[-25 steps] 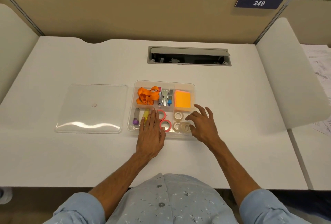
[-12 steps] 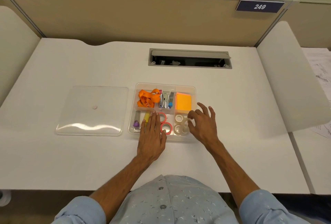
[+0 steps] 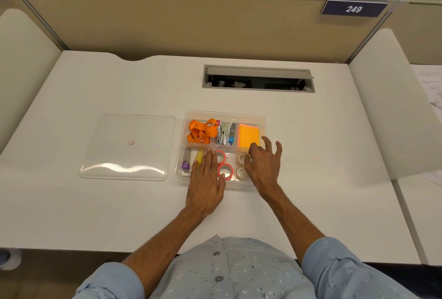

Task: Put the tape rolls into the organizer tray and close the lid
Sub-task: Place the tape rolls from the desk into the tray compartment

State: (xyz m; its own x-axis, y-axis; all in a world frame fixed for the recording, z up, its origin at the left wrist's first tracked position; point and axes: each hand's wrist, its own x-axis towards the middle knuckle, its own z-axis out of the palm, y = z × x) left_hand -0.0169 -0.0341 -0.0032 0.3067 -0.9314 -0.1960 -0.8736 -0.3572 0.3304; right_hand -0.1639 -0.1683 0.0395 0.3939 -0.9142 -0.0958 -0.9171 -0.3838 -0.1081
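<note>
A: We're at a white desk point(image 3: 119, 203) in a cubicle, tan partition behind, a cable slot point(image 3: 258, 78) set into the far side. Furthest left, the clear lid point(image 3: 129, 148) lies flat on the desk, just beside the organizer tray point(image 3: 262, 119) and not on it.

B: So the closing isn't done. What about the tape rolls?

A: In the tray's near row we see two pink tape rolls point(image 3: 224, 170) in the middle compartment and two clear tape rolls point(image 3: 241, 172) in the one to the right. We spot none loose on the desk, so we judge the loading finished or nearly so.

B: And our hands?

A: Our left hand point(image 3: 205, 184) lies flat, palm down, fingers together and stretched over the tray's near edge beside the pink rolls, its grip on nothing. Our right hand point(image 3: 265, 167) hovers over the clear rolls, fingers spread and curled; thumb and forefinger sit at the far clear roll, but we cannot tell whether they pinch it or only nudge it.

B: What's left?

A: As we judge it: settle that roll, then fetch the lid from the left and seat it on the tray.
</note>
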